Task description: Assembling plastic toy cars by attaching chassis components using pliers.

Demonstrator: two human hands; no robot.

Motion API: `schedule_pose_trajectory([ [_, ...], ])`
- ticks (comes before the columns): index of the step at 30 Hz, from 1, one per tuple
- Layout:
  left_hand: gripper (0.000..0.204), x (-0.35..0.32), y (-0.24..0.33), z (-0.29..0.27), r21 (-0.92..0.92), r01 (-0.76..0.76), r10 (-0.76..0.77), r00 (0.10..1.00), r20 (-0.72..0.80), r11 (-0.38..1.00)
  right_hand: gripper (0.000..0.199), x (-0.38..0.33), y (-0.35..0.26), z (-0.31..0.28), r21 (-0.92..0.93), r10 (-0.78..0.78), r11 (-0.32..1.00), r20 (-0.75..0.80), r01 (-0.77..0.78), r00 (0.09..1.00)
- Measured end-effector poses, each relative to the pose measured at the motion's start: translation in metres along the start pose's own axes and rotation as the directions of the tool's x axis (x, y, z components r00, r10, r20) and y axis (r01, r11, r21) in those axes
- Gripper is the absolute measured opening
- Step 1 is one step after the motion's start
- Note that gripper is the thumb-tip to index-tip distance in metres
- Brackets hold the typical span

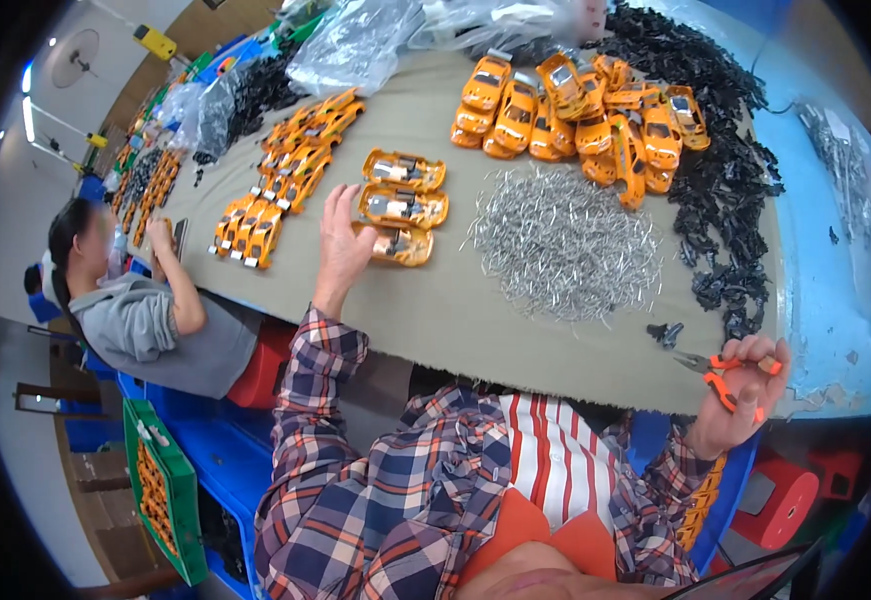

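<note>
At the left end of the bench [436, 330], a co-worker in a grey top [146, 320] sits by the near edge, one hand [161, 238] resting over the work surface. Next come toy cars [246, 230] in orange, lined up in rows that slant from near that edge toward the far one, where clear plastic bags [356, 50] lie crumpled.

The left hand [344, 245] is empty and open, its fingers spread toward the far edge. Its thumb is at the nearest of three upturned car shells [403, 207]; whether it touches cannot be told. The shells lie side by side left of the bench's middle, their hollow sides up, with pale and dark parts inside.

Right of them is a wide, loose heap of metal pins [571, 245], and beyond it, toward the far edge, a pile of orange car bodies [576, 110]. Black plastic pieces [726, 210] run along the right edge.

Near the bench's near right corner, the right hand [746, 393] grips orange-handled pliers [722, 388], their nose pointing left, just beside a small black part [666, 333].
</note>
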State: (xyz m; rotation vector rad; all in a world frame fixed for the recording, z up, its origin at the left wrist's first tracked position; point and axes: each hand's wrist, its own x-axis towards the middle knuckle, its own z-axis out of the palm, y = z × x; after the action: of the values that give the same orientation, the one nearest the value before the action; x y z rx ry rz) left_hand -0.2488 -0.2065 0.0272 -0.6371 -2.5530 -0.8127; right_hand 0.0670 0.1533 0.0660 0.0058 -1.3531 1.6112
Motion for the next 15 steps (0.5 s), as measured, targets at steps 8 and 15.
schedule_pose_trajectory([
  [8, 0.041, 0.141, 0.074, 0.064, 0.099, -0.233, 0.24, 0.969, -0.065, 0.967, 0.059, 0.005, -0.012, -0.022, -0.017, -0.029, 0.999, -0.113, 0.027, 0.993],
  [15, 0.061, 0.217, 0.092, 0.172, 0.531, -0.002, -0.106, 0.979, 0.172, 0.847, 0.061, 0.012, -0.003, -0.03, 0.054, -0.004, 0.998, -0.191, 0.015, 0.981],
])
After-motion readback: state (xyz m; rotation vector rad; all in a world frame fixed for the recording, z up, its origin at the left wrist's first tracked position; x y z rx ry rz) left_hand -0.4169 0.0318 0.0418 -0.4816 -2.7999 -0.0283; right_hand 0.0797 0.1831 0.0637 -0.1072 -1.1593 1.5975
